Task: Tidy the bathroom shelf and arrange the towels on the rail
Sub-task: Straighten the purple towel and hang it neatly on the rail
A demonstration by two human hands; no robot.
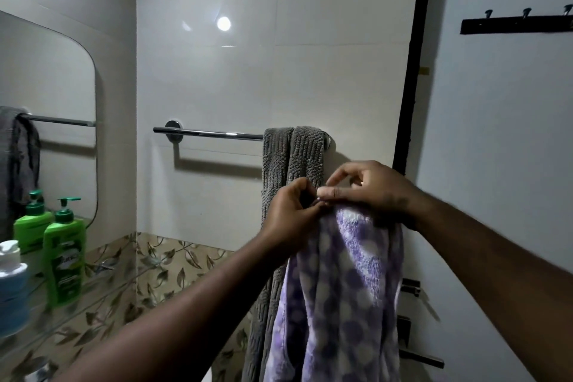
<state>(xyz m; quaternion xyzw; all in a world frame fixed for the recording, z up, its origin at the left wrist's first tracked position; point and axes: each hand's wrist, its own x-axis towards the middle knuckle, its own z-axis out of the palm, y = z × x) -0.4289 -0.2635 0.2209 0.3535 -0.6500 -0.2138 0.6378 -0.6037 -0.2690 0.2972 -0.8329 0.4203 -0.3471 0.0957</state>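
A purple towel with pale dots (338, 295) hangs from both my hands in front of the wall. My left hand (291, 214) pinches its top edge at the left, and my right hand (369, 187) grips the top edge just beside it. Behind them a grey ribbed towel (293, 158) hangs bunched over the right end of the chrome rail (214, 134). The rail's left part is bare. A glass shelf (93, 298) at the lower left carries a green pump bottle (63, 254) and a blue bottle with a white cap (12, 285).
A mirror (46, 121) on the left wall reflects the rail, the grey towel and the green bottle. A dark door frame (414, 71) runs down the right, with a black hook rack (517, 23) beyond it and metal fittings (409, 332) low on the right.
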